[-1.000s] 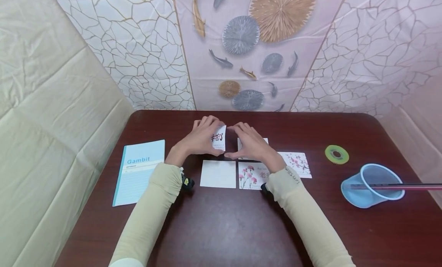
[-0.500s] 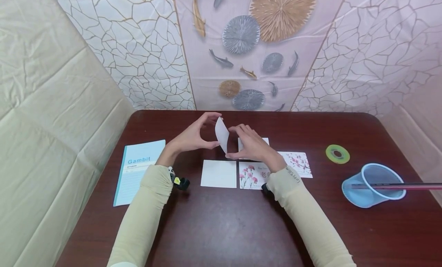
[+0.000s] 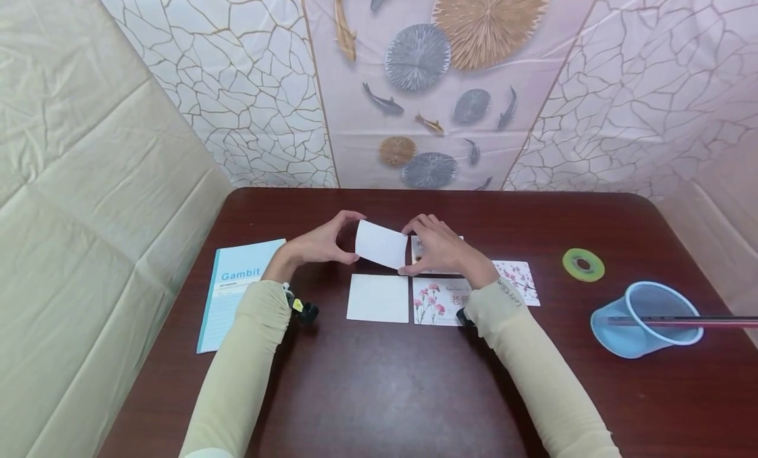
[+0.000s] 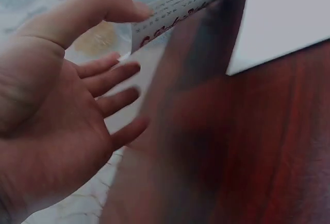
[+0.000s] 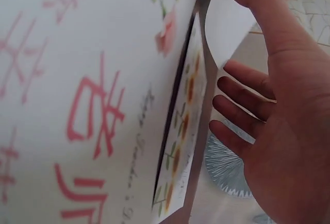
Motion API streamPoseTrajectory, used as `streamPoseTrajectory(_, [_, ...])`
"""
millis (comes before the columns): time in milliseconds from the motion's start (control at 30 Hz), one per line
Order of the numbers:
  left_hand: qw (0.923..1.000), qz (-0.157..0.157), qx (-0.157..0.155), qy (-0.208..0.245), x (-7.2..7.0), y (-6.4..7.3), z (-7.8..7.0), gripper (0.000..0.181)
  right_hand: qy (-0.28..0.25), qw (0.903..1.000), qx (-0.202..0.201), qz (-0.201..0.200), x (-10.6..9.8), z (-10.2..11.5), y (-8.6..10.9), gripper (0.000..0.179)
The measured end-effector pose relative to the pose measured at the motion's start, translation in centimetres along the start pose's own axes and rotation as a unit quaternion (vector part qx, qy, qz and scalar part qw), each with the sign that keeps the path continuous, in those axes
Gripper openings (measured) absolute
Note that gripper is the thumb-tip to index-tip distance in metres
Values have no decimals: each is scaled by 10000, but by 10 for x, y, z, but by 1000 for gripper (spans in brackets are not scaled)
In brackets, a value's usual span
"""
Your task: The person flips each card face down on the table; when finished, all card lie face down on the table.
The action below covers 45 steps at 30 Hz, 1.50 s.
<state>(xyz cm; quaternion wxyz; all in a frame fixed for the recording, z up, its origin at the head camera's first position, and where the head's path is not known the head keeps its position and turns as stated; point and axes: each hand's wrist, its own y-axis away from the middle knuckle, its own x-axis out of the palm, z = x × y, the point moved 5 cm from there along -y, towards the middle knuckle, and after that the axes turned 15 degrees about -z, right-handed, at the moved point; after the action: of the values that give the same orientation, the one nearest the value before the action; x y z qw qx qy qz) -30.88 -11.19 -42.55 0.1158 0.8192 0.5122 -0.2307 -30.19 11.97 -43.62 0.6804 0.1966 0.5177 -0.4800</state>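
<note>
A small white greeting card (image 3: 381, 244) is held above the far part of the table, blank side toward the head camera. My left hand (image 3: 316, 244) pinches its left edge between thumb and fingers. At the opposite edge, my right hand (image 3: 441, 247) grips it the same way. Red characters show on the card's underside (image 4: 175, 15) in the left wrist view. Below it lies a blank white card (image 3: 377, 299), beside a card with pink carnations (image 3: 429, 301). A sunflower card (image 5: 180, 147) lies partly hidden under my right hand, and a pink-blossom card (image 3: 521, 280) lies farther right.
A light-blue notebook (image 3: 227, 293) lies at the left of the dark red table (image 3: 379, 392). On the right are a green tape roll (image 3: 583, 265) and a blue cup (image 3: 618, 330) on its side, with dark sticks (image 3: 728, 322) in it. A patterned cloth (image 3: 296, 89) hangs behind.
The card has been turned from its printed side to its blank side facing up. My left hand moved left and rotated; my right hand, close beside it before, now grips the right edge.
</note>
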Motion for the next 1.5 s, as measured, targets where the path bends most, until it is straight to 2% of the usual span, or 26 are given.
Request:
streamPoseTrajectory(133, [9967,158,-424,-677,5,-1,18,83,-30,9998,-47,167,4,-4,0,89])
streamPoseTrajectory(233, [9915,268,-473,-1183,7,-1,23,81,-69,9996,-40,267,6,-5,-1,90])
streamPoseTrajectory(367, [9849,355,-359,-1656,9,-1,25,83,-164,9991,80,394,5,-6,-1,89])
streamPoseTrajectory(467, [9828,401,-342,-1767,9,-2,27,84,-185,9989,129,419,4,-5,-1,87])
streamPoseTrajectory(633, [9839,459,-420,-1676,8,-4,28,88,-207,9989,191,381,3,-6,-1,90])
streamPoseTrajectory(733, [9846,344,-666,-1576,7,-4,29,95,-360,9987,274,225,-3,-11,3,94])
streamPoseTrajectory(833, [9847,92,-899,-1491,7,-5,27,94,-433,9982,406,94,-18,-24,14,94])
streamPoseTrajectory(900, [9845,-83,-808,-1552,10,-8,19,86,-332,9979,533,139,-30,-37,23,91])
streamPoseTrajectory(1000, [9825,-226,-345,-1817,22,-16,3,69,-54,9967,767,277,-43,-54,34,89])
streamPoseTrajectory(1067, [9778,-160,74,-2086,38,-25,-12,64,75,9953,873,405,-47,-62,40,88])
streamPoseTrajectory(1133, [9701,-21,401,-2395,56,-34,-24,63,133,9947,907,465,-48,-66,43,87])
streamPoseTrajectory(1233, [9487,159,677,-3086,81,-46,-35,66,134,9938,983,498,-47,-68,45,83])
streamPoseTrajectory(1367, [9199,121,646,-3865,98,-56,-39,58,143,9931,1081,424,-47,-68,45,77])
streamPoseTrajectory(1433, [9160,63,633,-3960,102,-58,-42,55,136,9932,1092,393,-49,-68,46,75])
streamPoseTrajectory(1500, [9187,21,616,-3900,104,-60,-44,56,119,9932,1104,355,-50,-70,47,74])
